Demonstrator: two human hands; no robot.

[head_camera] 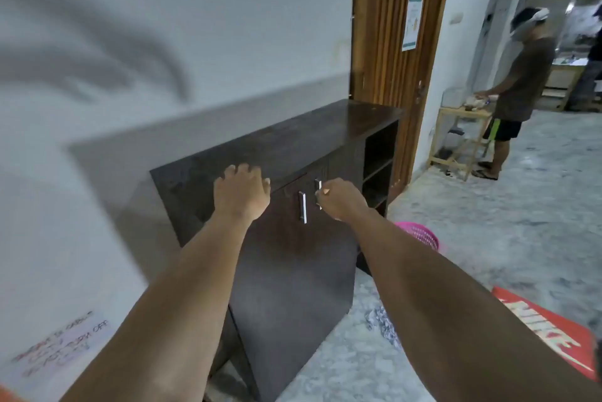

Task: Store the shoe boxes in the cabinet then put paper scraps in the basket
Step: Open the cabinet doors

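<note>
A dark wooden cabinet (293,144) stands against the wall, both doors closed, with two silver handles. My left hand (241,193) rests spread on the front edge of the cabinet top. My right hand (342,198) is closed around the right door handle (318,188). The left door handle (303,207) is free. A red shoe box (550,326) lies on the floor at the lower right, partly behind my right arm. A crumpled paper scrap (382,325) lies on the floor near the cabinet. A pink basket (420,234) sits on the floor beside the cabinet, partly hidden by my arm.
The cabinet's right end has open shelves (379,167). A wooden door (400,43) is behind it. Another person (518,88) stands at a small wooden table (462,141) at the right. A paper note (62,346) is stuck low on the wall.
</note>
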